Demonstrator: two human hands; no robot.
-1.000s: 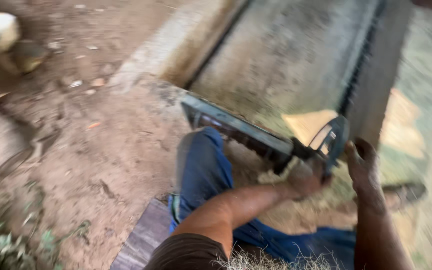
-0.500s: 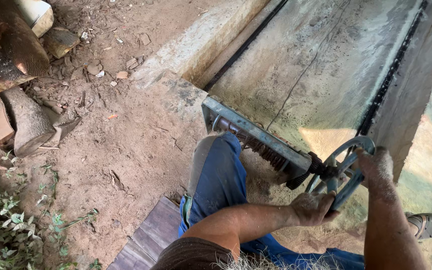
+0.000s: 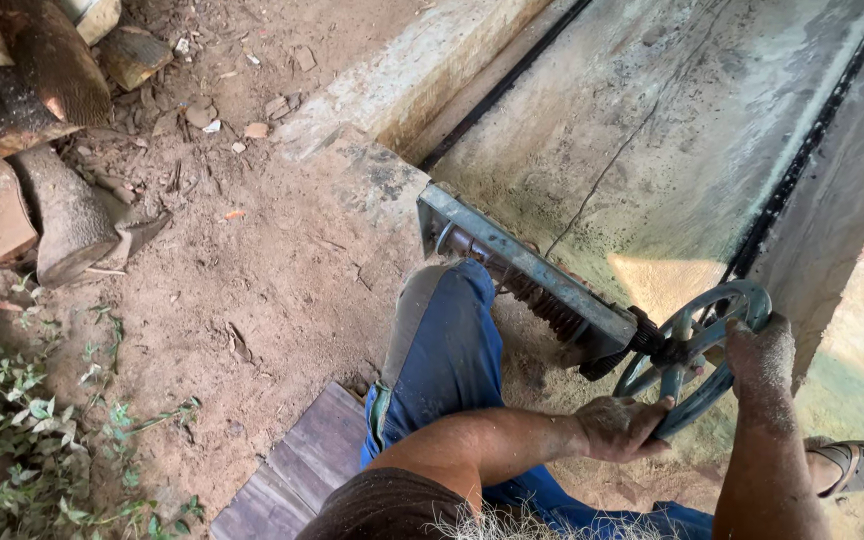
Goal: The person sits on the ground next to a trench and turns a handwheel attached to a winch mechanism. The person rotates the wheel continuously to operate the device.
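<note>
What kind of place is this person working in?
Probably an outdoor sawmill or wood yard: cut logs piled on bare dirt, and both hands, left and right, on a blue handwheel beside a concrete channel.

1. Rough brown cut logs point(image 3: 37, 150) lie stacked at the upper left on bare dirt.
2. Small green leafy weeds point(image 3: 22, 440) grow at the lower left.
3. A grey weathered wooden plank point(image 3: 297, 475) lies on the dirt ground point(image 3: 252, 260).
4. A grey concrete slab point(image 3: 652, 130) fills the upper right.
</note>
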